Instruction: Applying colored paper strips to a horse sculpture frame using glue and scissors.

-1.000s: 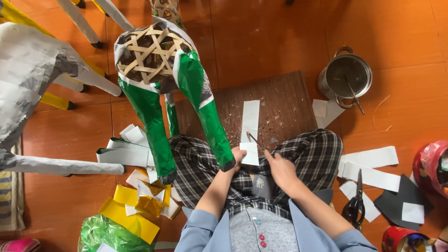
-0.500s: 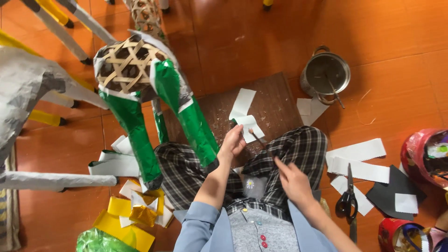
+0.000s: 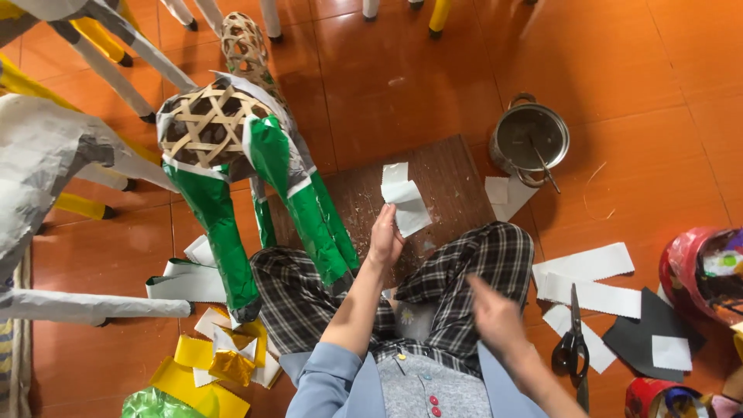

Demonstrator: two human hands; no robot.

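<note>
Over the brown board (image 3: 453, 182), the left hand (image 3: 385, 240) pinches a white paper strip (image 3: 404, 200) by its lower edge; light, floppy, easily torn. The right hand (image 3: 495, 319) is blurred; I cannot tell its state.

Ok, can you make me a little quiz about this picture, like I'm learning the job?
1. True or false: the left hand holds a white paper strip.
2. What lies on the floor beside the right hand? A) scissors B) a hammer C) a spoon
3. Fill in: the woven frame's legs are covered in shiny ____ paper.

Key: 1 true; 2 A; 3 green.
</note>
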